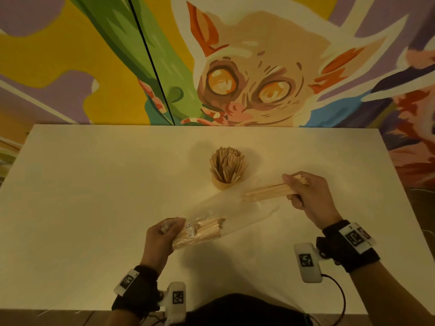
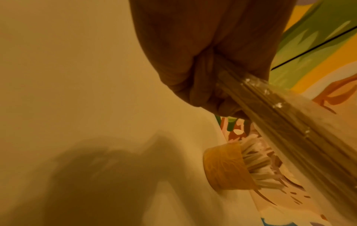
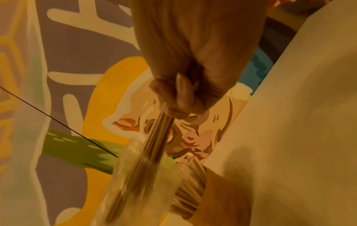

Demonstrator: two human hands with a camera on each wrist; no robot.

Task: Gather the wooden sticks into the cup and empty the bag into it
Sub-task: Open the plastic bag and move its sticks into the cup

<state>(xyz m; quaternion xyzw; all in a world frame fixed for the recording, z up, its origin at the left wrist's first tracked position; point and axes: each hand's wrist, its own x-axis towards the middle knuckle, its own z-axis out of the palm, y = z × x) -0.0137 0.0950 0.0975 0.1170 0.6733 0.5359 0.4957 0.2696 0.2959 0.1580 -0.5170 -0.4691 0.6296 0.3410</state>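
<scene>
A tan cup (image 1: 224, 183) stands mid-table, packed with upright wooden sticks (image 1: 227, 164). My left hand (image 1: 162, 234) grips the closed end of a clear plastic bag (image 1: 230, 215) that lies towards the cup and still holds several sticks (image 1: 204, 229). My right hand (image 1: 303, 191) pinches a bundle of sticks (image 1: 266, 192) just right of the cup, at the bag's open mouth. In the left wrist view the bag (image 2: 301, 122) runs past the cup (image 2: 226, 168). In the right wrist view the bundle (image 3: 154, 140) reaches into the bag (image 3: 133, 183) beside the cup (image 3: 218, 198).
The white table (image 1: 94, 196) ends at a painted mural wall (image 1: 235, 67) behind the cup. Wrist cameras and a cable (image 1: 339, 300) hang near the front edge.
</scene>
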